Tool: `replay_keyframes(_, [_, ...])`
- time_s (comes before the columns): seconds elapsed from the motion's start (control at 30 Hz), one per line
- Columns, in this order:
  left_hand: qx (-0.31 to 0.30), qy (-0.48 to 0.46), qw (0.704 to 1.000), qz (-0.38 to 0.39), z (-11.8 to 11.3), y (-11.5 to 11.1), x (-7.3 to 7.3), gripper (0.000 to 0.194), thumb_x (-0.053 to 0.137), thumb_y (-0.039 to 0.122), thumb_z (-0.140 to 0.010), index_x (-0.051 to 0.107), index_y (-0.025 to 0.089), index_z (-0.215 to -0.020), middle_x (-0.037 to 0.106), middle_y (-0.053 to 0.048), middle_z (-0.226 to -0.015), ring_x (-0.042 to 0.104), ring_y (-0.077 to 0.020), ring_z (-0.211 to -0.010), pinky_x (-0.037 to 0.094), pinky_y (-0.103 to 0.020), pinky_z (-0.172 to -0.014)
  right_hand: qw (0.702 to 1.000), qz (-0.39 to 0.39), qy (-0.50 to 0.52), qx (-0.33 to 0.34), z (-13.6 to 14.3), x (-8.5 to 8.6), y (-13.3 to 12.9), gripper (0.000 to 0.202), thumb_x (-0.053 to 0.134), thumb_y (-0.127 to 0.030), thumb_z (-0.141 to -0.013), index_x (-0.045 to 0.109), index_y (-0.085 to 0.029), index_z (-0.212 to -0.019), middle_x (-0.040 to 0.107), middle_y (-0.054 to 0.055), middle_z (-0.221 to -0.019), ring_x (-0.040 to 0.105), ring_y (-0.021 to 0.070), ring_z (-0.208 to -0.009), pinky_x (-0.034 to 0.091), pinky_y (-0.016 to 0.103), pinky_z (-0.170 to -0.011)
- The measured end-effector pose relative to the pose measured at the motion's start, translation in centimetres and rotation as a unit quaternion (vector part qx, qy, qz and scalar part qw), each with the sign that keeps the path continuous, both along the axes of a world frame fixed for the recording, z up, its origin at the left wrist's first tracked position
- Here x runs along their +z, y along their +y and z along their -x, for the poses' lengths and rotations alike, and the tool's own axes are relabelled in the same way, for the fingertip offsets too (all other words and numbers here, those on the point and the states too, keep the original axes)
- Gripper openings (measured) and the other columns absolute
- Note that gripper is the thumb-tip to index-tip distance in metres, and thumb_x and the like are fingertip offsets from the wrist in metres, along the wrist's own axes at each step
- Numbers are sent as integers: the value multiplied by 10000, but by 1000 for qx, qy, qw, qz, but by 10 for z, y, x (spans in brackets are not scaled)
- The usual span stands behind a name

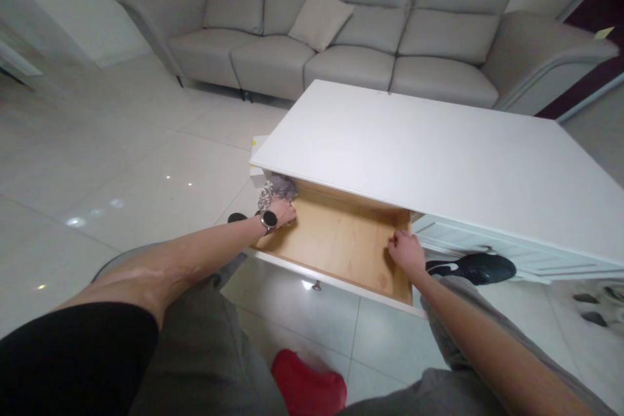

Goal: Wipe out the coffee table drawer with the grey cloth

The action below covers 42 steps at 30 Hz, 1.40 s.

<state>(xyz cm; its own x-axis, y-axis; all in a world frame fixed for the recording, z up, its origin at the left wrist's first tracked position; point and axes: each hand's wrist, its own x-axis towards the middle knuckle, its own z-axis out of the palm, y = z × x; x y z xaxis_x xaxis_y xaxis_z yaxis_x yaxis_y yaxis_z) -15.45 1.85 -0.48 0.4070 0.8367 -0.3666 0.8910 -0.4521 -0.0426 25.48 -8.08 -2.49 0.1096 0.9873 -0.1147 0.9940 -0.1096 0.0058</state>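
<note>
An open wooden drawer [336,234] sticks out from the near side of a white table [429,149]. At the drawer's left end lies a bunched grey patterned cloth [279,190]. My left hand [283,212], with a watch on its wrist, is at the near edge of the cloth; its fingers are curled and their tips are hidden. Inside the drawer's right end is my right hand [405,251], fingers bent near the side wall; whether it holds anything is not visible.
A grey sofa [351,65] with a cushion [320,18] stands behind the table. A white box [258,172] is by the table's left end. A red object [308,385] lies on the floor between my legs, below the drawer knob [316,285].
</note>
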Motion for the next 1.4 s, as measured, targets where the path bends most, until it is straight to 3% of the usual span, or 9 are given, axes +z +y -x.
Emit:
replay_keyframes(0.17, [-2,-74,997,12,-16,-3,-4,288,667,207,-826,695,155,-1107,741,-168,-1079,703,-304,-1015,530,-401,-910,1000,0,1,0,0,1,0,199,493,-235,-937,677,-176,-983,688,133,-1060,568,256,-986,402,321,-759])
replay_keyframes(0.33, [1,-160,986,-35,-45,-5,0,493,451,180,-944,466,191,-1436,628,-130,-1372,620,-238,-1223,481,-349,-1025,1000,-5,4,2,0,1,0,183,497,-227,-925,670,-181,-960,690,124,-1062,566,256,-974,400,326,-748])
replay_keyframes(0.53, [-197,-179,959,99,-69,-21,-21,920,691,201,-768,276,270,-1586,210,-117,-1698,211,-372,-1543,346,-520,-1169,1000,0,7,-3,1,1,1,180,499,-229,-924,670,-184,-960,686,129,-1049,562,259,-998,409,326,-758])
replay_keyframes(0.67, [-161,-198,957,134,-72,-24,-27,1133,807,423,-675,192,264,-1613,68,-149,-1719,133,-419,-1546,243,-609,-1195,1000,2,8,-3,2,3,1,178,503,-220,-919,672,-185,-960,686,129,-1057,564,261,-998,414,326,-767])
replay_keyframes(0.8, [-127,-210,962,116,-61,-13,7,721,645,411,-835,433,217,-1496,318,-139,-1636,343,-311,-1467,320,-439,-1177,1000,-4,0,3,1,2,2,163,513,-227,-923,668,-186,-951,691,127,-1047,567,262,-986,411,326,-752])
replay_keyframes(0.9, [-96,-127,970,183,-48,-14,49,403,546,409,-895,667,167,-1194,676,-108,-1246,613,-239,-1142,464,-320,-992,1000,-8,-6,17,-3,-3,2,150,519,-216,-914,662,-187,-948,686,122,-1052,563,259,-978,404,325,-748])
replay_keyframes(1.07, [-125,-69,953,267,-32,-72,104,348,550,465,-887,734,185,-980,759,-91,-969,696,-233,-877,520,-299,-771,999,-16,-16,33,-9,-12,3,156,520,-202,-897,658,-188,-968,669,117,-1073,554,251,-961,393,328,-756])
replay_keyframes(1.23, [-127,-46,968,210,-36,-140,114,415,597,321,-867,663,104,-1216,715,-208,-1190,707,-333,-1041,559,-403,-825,996,-43,-58,51,-5,-10,-5,186,509,-255,-915,660,-176,-989,649,131,-1078,530,290,-1029,403,379,-836])
replay_keyframes(1.4, [-116,-71,979,153,-44,-162,101,338,470,82,-898,651,81,-1182,726,-197,-1127,718,-325,-1040,577,-422,-804,984,-111,-95,105,10,5,-19,245,498,-288,-931,639,-177,-1098,564,169,-1334,396,363,-1334,366,496,-1019])
